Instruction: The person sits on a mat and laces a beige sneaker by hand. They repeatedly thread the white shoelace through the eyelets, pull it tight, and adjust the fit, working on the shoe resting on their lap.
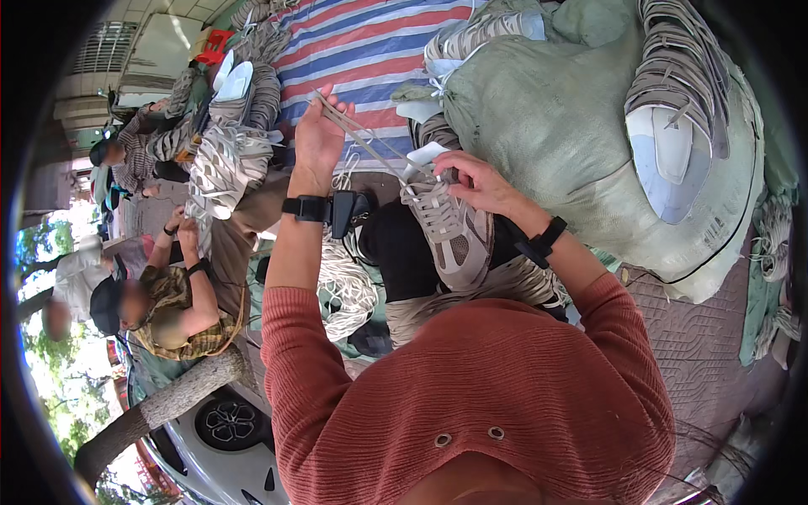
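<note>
A grey-beige shoe upper (459, 231) rests over my dark-clad lap, its toe pointing toward me. Pale laces criss-cross its front. My left hand (320, 139) is raised to the left of it, fingers closed round a shoelace (370, 145) that runs taut down to the top eyelets. At the upper's opening, my right hand (478, 183) pinches the edge near the upper lace holes; its fingertips partly cover what they grip. Below my left wrist lies a bundle of white laces (347, 286).
A bulging green woven sack (547, 109) stands at the right, with stacked shoe uppers (682, 84) on it. Further stacks (231, 168) lie at the left, near seated people (172, 295). A striped sheet (362, 50) spreads ahead. A tree trunk (168, 404) and car (223, 454) are behind left.
</note>
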Motion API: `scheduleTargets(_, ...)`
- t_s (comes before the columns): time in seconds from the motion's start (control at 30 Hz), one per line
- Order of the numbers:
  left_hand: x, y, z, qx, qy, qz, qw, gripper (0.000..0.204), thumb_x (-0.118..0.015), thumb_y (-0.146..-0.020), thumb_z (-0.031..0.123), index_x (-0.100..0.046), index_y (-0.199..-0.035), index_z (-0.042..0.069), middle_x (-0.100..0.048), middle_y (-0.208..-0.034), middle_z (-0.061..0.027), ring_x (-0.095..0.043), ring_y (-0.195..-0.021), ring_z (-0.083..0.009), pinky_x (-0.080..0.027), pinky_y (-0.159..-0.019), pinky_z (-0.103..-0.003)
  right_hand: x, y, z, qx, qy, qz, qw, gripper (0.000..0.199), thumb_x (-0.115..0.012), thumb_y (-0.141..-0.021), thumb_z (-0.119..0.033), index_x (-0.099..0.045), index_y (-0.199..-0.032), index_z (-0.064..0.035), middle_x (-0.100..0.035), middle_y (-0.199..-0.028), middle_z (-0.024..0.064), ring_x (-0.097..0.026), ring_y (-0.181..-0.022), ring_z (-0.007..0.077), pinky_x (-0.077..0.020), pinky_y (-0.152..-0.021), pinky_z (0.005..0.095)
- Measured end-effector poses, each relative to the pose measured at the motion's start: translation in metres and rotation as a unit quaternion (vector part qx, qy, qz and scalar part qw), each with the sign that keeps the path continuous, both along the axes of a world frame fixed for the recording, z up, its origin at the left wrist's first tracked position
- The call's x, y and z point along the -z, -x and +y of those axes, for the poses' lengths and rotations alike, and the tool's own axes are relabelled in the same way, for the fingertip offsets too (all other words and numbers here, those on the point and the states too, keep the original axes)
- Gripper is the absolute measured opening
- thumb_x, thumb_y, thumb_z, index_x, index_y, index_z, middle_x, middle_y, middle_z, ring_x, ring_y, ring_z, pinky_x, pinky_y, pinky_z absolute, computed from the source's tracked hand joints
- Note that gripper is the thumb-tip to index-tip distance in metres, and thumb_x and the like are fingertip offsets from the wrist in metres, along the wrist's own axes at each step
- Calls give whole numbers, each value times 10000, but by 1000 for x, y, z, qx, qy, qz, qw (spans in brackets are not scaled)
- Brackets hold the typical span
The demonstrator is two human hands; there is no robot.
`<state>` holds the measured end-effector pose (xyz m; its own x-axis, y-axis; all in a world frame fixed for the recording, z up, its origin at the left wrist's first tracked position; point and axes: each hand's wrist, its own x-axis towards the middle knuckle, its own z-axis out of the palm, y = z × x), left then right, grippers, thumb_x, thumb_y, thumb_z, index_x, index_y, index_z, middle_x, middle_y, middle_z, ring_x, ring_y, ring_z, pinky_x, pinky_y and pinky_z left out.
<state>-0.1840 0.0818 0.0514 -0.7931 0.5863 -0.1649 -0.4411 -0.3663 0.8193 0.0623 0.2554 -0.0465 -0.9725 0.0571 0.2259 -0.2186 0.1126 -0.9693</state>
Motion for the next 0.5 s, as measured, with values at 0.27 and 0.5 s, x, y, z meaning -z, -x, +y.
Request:
scheduleTargets(0.27, -2, 0, 2, -50, 6, -31, 998, 358, -390, -1023, 227, -474, -1282, -4, -596, -1056, -87, -573, -969, -228, -447, -995, -432, 11, 8, 1, 19, 57, -47, 997, 141, -615, -854, -12, -620, -987, -59, -573, -1209, -4, -439, -693, 50, -411, -655, 201)
scheduleTargets(0.5, 18, 22, -6, -51, 103, 36, 993, 325, -463, -988, 179, -490, -1261, 4, -600, -1017, -125, -577, -952, -219, -482, -916, -397, 10, 22, -1, 43, 11, -107, 993, 150, -549, -901, -84, -612, -1031, -41, -587, -1076, 6, -496, -879, 88, -411, -805, 238)
